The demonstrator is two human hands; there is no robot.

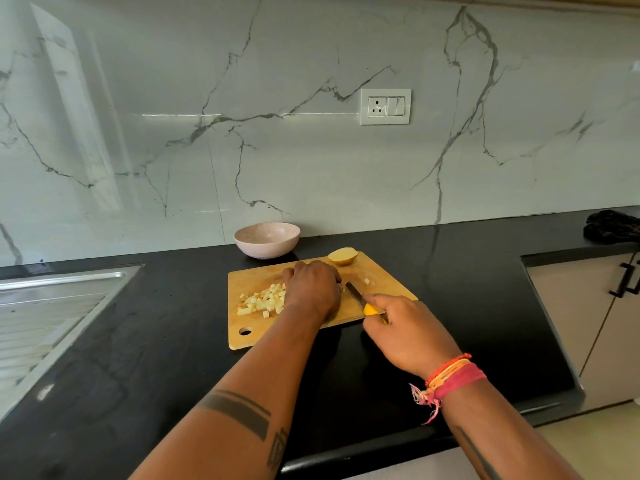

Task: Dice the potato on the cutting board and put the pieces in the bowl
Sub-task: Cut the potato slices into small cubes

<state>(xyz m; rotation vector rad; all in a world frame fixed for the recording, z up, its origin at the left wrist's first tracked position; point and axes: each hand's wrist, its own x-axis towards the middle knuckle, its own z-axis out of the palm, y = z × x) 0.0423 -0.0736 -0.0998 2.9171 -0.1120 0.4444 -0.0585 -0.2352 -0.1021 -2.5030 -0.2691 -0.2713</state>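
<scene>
One cutting board (304,327), wooden, on the black counter (173,341) under both hands. One bowl (266,239), pale pink, beyond the left hand and past the board's far edge, close to the marble wall — nothing seen inside it from here. One potato half (343,256), skin still on, at the board's far edge just beyond the left hand. One heap of diced pieces (265,299) lying against the outer side of the left hand; too many and too small to count. Two or three stray bits (366,280) beyond the right hand, apart from the heap.

Left hand (313,289): knuckles up, fingers curled down onto the board. Whatever sits under them is hidden, so I cannot tell whether it grips potato.

Right hand (405,332): fingers wrapped round the yellow handle of one knife (356,294), forefinger stretched forward along it. The blade runs from this hand toward the left hand, tip right at its knuckles.

A thread band (450,375), red and orange, on the right wrist. Steel sink drainer (52,306) well out past the left arm — a dark cloth (613,225) far beyond the right hand. One switch plate (385,106) on the wall.
</scene>
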